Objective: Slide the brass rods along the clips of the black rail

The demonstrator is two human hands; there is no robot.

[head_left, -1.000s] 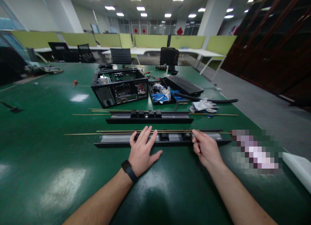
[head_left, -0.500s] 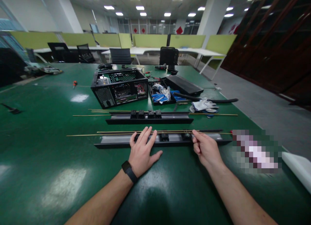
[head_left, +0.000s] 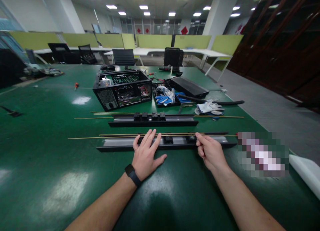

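Observation:
A long black channel (head_left: 140,147) with a pale inner strip lies crosswise before me, and thin brass rods (head_left: 83,138) run along its far side. My left hand (head_left: 147,151) rests with fingers spread over the channel and rods. At the right part of the channel, my right hand (head_left: 211,149) pinches a brass rod between thumb and index finger. Small black blocks (head_left: 168,139) sit in the channel between the hands; one beside my right fingertips is partly covered. Behind lies a second black channel (head_left: 152,123) with several black blocks (head_left: 144,116) on it.
An open black computer case (head_left: 107,98) stands farther back on the green table (head_left: 50,141). Right of it are a black tray (head_left: 165,105) with gloves, a black panel (head_left: 190,86), a black tube (head_left: 225,102) and a white glove (head_left: 208,108). A blurred patch (head_left: 261,154) covers something at right.
My right hand has shifted slightly left along the channel, still pinching the rod. The left hand keeps its place with fingers spread.

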